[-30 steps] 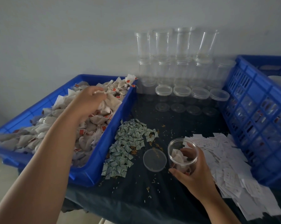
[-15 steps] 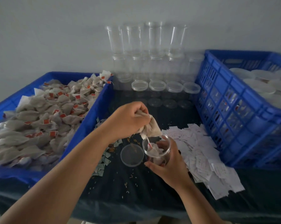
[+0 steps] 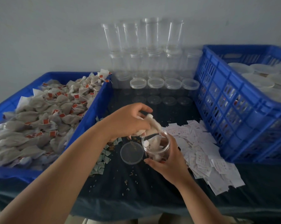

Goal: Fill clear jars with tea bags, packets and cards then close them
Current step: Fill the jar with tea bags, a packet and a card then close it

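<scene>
Tea bags at jar mouth
Left hand [image 3: 130, 122] grips tea bags [image 3: 151, 126] over the clear jar [image 3: 156, 145]; right hand [image 3: 167, 160] wraps fingers round the jar.

Small hand-packing bench, production-line feel. Table [image 3: 152, 196] draped dark, pushed against bare wall [image 3: 55, 29]. Left crate [image 3: 89, 115] heaped with bulk tea bags [image 3: 39, 120], red tags all alike. Empty jars [image 3: 152, 46] stacked in rows at back. Packets [image 3: 102, 160] loose in one heap, cards [image 3: 199, 152] in another. Right crate [image 3: 233, 97] loaded with capped jars [image 3: 258, 80]. Spilled grains [image 3: 130, 173] scattered across tabletop.
</scene>
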The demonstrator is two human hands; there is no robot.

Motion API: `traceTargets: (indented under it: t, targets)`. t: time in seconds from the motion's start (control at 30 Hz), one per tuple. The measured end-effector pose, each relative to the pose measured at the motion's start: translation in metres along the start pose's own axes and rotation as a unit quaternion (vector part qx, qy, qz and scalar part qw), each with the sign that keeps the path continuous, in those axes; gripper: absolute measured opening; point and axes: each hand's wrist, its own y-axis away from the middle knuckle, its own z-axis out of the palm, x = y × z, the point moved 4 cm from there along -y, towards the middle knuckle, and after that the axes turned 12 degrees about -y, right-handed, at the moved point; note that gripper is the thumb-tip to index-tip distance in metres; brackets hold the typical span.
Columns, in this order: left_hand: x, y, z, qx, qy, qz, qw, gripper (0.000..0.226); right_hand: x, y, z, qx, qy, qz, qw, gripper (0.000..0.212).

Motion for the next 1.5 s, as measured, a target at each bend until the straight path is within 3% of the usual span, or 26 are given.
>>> traceTargets:
  t: [0.1,0.3,0.37,0.5,0.63,0.8,0.93,1.03,1.13,1.23,1.4,1.5]
  targets:
    - [0.005,0.002,0.005,-0.015,-0.019,0.012,1.000,0.036,0.001,0.000,0.000,0.002,-0.003,0.003,1.000,0.093]
    - [0.012,0.001,0.006,-0.009,0.110,0.030,0.993,0.016,0.003,0.001,0.000,0.005,0.007,0.006,1.000,0.095]
    - [0.010,0.002,0.007,-0.013,0.081,-0.001,0.997,0.025,0.004,0.001,-0.001,0.006,0.008,0.005,1.000,0.095]
    - [0.006,0.005,0.016,-0.076,0.054,0.016,0.996,0.043,-0.002,0.001,-0.002,0.015,0.032,-0.008,0.999,0.090]
    - [0.007,0.008,0.013,0.014,-0.086,0.044,0.995,0.050,-0.004,0.001,-0.001,0.010,0.031,-0.019,0.999,0.086]
    - [0.013,0.021,0.058,-0.092,-0.315,0.113,0.938,0.042,-0.006,0.001,0.000,0.005,0.033,-0.011,0.999,0.085]
    - [0.009,0.023,0.065,-0.111,-0.274,0.119,0.948,0.040,-0.003,0.001,-0.001,-0.002,0.040,-0.015,0.999,0.089]
    - [0.002,0.024,0.044,-0.046,-0.185,0.128,0.973,0.039,0.006,0.000,-0.004,-0.001,0.025,-0.010,1.000,0.095]
    - [0.003,0.032,0.049,-0.041,-0.271,0.190,0.943,0.038,0.007,0.000,-0.004,0.000,0.029,0.004,1.000,0.094]
    - [0.009,0.045,0.078,-0.029,-0.359,0.227,0.905,0.042,0.003,0.003,-0.004,0.009,0.057,-0.004,0.998,0.079]
    - [0.007,0.038,0.079,0.038,-0.326,0.216,0.920,0.050,0.004,0.001,-0.002,0.006,0.078,-0.001,0.997,0.083]
    - [-0.005,0.018,0.066,0.164,-0.287,0.202,0.922,0.038,0.009,0.000,-0.004,-0.001,0.044,-0.002,0.999,0.099]
